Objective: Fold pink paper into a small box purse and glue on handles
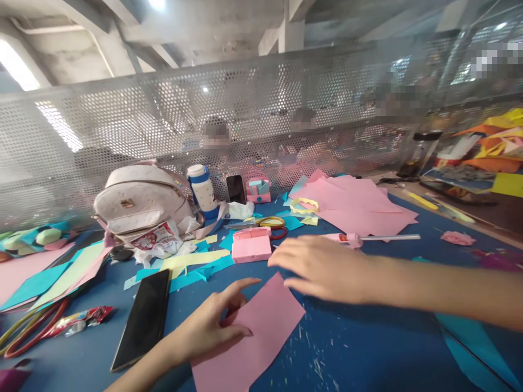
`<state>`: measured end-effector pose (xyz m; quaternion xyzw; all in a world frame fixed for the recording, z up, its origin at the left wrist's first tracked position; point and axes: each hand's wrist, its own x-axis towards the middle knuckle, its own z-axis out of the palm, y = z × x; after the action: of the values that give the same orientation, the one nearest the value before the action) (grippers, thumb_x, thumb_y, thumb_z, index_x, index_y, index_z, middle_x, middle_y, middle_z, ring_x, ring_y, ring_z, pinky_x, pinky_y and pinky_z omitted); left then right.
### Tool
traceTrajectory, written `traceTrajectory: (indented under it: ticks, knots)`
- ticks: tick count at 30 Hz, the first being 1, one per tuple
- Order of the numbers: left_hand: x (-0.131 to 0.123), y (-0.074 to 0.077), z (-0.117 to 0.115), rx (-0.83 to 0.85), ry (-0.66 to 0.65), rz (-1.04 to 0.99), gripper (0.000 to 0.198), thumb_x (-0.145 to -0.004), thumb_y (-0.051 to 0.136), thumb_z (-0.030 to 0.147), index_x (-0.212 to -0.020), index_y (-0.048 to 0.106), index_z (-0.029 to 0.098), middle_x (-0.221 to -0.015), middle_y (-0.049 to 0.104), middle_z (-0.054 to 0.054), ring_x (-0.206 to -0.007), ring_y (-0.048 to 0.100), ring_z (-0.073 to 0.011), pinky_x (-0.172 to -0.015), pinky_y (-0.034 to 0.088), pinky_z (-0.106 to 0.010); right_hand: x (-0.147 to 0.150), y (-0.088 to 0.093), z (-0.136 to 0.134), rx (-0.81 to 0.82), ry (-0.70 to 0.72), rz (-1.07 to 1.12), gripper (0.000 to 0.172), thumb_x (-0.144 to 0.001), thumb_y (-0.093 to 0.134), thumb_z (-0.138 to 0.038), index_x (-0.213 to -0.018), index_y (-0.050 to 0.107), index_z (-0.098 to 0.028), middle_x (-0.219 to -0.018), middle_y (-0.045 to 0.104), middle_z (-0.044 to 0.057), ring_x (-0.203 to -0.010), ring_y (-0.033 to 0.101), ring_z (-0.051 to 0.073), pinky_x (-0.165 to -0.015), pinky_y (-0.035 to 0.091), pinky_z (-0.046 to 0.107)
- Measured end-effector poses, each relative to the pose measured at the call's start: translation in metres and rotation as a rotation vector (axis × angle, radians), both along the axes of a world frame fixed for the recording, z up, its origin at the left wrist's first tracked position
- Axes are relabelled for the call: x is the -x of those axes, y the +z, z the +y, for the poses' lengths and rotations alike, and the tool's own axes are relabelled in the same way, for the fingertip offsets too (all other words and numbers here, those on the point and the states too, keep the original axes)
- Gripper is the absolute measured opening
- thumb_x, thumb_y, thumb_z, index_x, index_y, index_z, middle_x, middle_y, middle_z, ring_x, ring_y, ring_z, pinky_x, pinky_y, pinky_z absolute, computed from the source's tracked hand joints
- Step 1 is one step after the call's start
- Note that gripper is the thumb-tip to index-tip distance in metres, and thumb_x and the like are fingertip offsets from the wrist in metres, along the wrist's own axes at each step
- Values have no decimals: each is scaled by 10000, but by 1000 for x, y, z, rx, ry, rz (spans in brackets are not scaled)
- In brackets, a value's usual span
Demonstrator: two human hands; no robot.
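Note:
A pink paper sheet (261,332) lies on the blue table in front of me. My left hand (212,326) rests on its left edge, index finger stretched out, the other fingers curled onto the paper. My right hand (322,267) hovers over the sheet's far corner, palm down, fingers stretched out toward the left, holding nothing. A small pink box (251,245) sits just beyond the fingertips of my right hand. A pink-handled tool with a white stick (368,238) lies behind my right hand.
A black phone (143,318) lies left of my left hand. A white backpack (139,204), a bottle (203,190), a second phone (236,189), scissors (272,223), a stack of pink sheets (355,204) and coloured paper scraps crowd the far side. A perforated metal screen (245,120) closes the back.

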<state>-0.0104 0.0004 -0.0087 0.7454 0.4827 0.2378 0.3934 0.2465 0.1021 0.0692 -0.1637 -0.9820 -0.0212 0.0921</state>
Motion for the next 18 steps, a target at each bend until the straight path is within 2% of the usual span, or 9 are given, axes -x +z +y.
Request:
traceTrajectory:
  ticks: [2, 4, 7, 10, 13, 18]
  knots:
    - [-7, 6, 6, 29, -69, 3, 600, -818, 685, 335, -1373, 471, 259, -873, 656, -14, -773, 567, -164, -766, 474, -276, 4, -11, -24, 70, 52, -58, 298, -892, 624, -370, -1135, 595, -199, -1052, 673, 62, -988, 605, 236, -805, 462, 347]
    - [-14, 11, 12, 34, -125, 9, 461, -808, 694, 315, -1250, 586, 237, -857, 658, -13, -768, 573, -163, -736, 460, -262, 4, -22, -32, 162, 4, -71, 258, -868, 662, -360, -1072, 598, -216, -985, 680, 57, -925, 628, 229, -769, 467, 329]
    - [-22, 14, 21, 12, -163, 49, 365, -816, 683, 299, -1170, 623, 235, -828, 651, 0, -730, 562, -148, -670, 428, -240, 1, -36, -21, 334, -114, -103, 169, -855, 668, -285, -1003, 606, -231, -918, 681, 26, -844, 652, 211, -672, 441, 293]
    - [-24, 10, 27, -34, -104, 151, 477, -812, 675, 282, -1267, 535, 259, -828, 644, 14, -714, 570, -148, -651, 424, -246, -5, -44, 0, 424, -168, -162, 9, -862, 613, -220, -865, 621, -220, -862, 678, -7, -786, 648, 191, -567, 354, 256]
    - [-24, 0, 32, -81, 21, 275, 526, -791, 645, 191, -1288, 492, 265, -875, 648, 9, -743, 601, -165, -653, 437, -260, -12, -52, 14, 321, -220, -168, 100, -869, 557, -155, -792, 601, -200, -837, 672, -11, -733, 634, 173, -531, 298, 252]
    - [-31, -10, 28, -240, 71, 440, 377, -801, 576, 90, -1152, 577, 228, -1020, 640, -40, -914, 621, -204, -769, 471, -310, -13, -69, 9, 39, -200, -134, 126, -845, 537, -81, -868, 618, -174, -869, 654, 39, -825, 613, 221, -656, 426, 313]
